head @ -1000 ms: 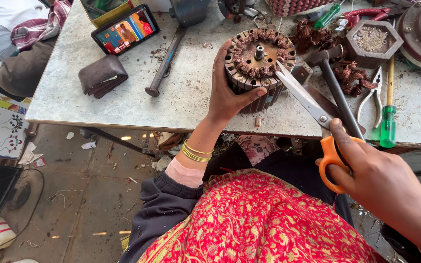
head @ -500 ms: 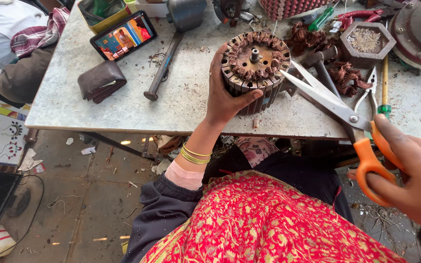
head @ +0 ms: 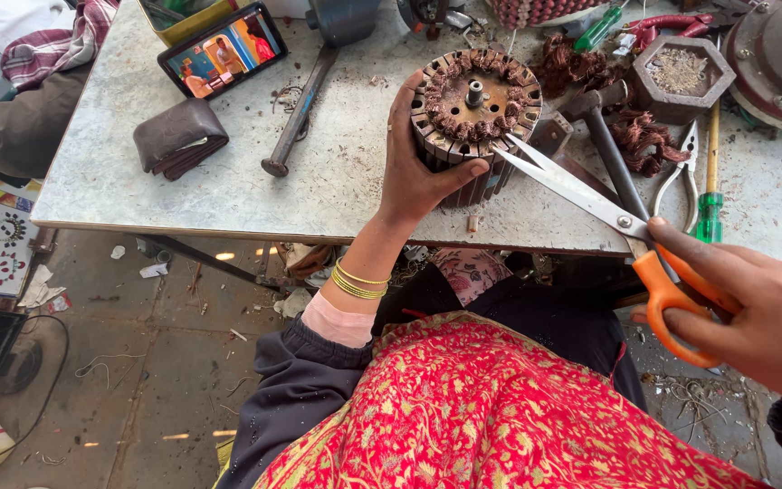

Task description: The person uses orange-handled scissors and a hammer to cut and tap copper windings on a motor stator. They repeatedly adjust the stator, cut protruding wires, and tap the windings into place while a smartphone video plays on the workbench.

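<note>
Firmly gripped: a slotted steel core under steel blades

Centrally, at twelve o'clock on the gritty grey table [head: 228, 181], the left hand [head: 414, 172] wraps the ribbed, cylindrical motor stator [head: 475, 113], copper-wound inside. From four o'clock, the right hand [head: 762, 312] clasps orange-handled scissors [head: 590, 199], blades parted, tips touching its rim. A hammer [head: 296, 113] lies at ten o'clock.

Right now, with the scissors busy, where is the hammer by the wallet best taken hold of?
Grip the hammer mid-handle, coming from above. The long, slim handle lies flat and bare on the table, its heavy head at the far end, near clutter.
</note>
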